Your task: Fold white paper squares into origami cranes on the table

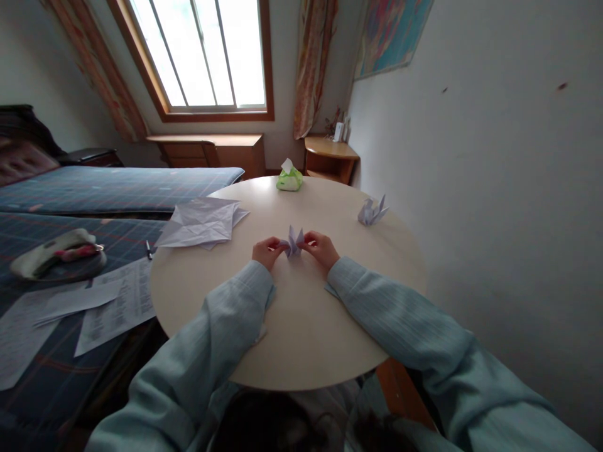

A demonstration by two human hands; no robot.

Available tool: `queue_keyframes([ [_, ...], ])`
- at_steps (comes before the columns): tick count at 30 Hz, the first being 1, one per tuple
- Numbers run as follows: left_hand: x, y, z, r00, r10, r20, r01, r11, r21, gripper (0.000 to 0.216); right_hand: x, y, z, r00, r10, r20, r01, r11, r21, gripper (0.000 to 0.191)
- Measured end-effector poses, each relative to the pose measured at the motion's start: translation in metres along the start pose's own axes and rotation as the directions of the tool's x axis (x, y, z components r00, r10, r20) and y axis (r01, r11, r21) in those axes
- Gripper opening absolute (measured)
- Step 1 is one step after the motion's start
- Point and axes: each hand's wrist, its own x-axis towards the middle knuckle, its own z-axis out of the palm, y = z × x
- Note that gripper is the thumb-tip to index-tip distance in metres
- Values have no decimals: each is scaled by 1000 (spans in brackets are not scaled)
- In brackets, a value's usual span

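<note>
A small folded paper crane (294,243) in pale lilac-white stands near the middle of the round table (301,339). My left hand (268,251) pinches its left side between thumb and fingertips. On the opposite side, my right hand (322,247) grips the right part in the same way. Pointed tips of the paper rise between the two hands. Its lower folds are too small to make out. Another folded paper crane (372,211) sits by itself at the table's right, apart from both hands.
Creased white paper sheets (202,223) lie at the table's left edge. A green tissue pack (289,176) stands at the far edge. Left of the table, a bed (122,188) holds printed papers (120,307), a pen (149,250) and a pale bag (59,254). The wall (494,207) is close on the right.
</note>
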Motion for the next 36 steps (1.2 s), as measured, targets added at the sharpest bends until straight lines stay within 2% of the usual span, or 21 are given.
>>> queue_keyframes([
  [6,5,-9,0,998,-52,-40,53,998,30,13,2,6,-1,999,10,-39,-14,993,-117,13],
  [11,9,-16,-1,995,-68,-68,72,995,62,12,5,11,-2,999,47,-8,-48,978,-205,10],
  [20,9,-10,-4,985,-150,-80,156,985,77,13,6,14,-4,993,119,4,-114,963,-243,11],
  [22,8,-11,-3,987,-151,-50,153,987,46,14,5,12,-4,997,74,-21,-77,969,-236,10],
  [24,7,-11,-2,994,-108,-5,108,994,-7,15,3,9,-3,1000,-20,-23,15,981,-192,8],
  [28,4,-8,0,998,-13,69,17,999,-49,13,-1,-1,-3,983,-176,56,179,982,-62,8],
  [36,3,-2,-3,995,-73,68,70,997,36,12,-4,-5,-6,931,-333,147,343,938,-44,17],
])
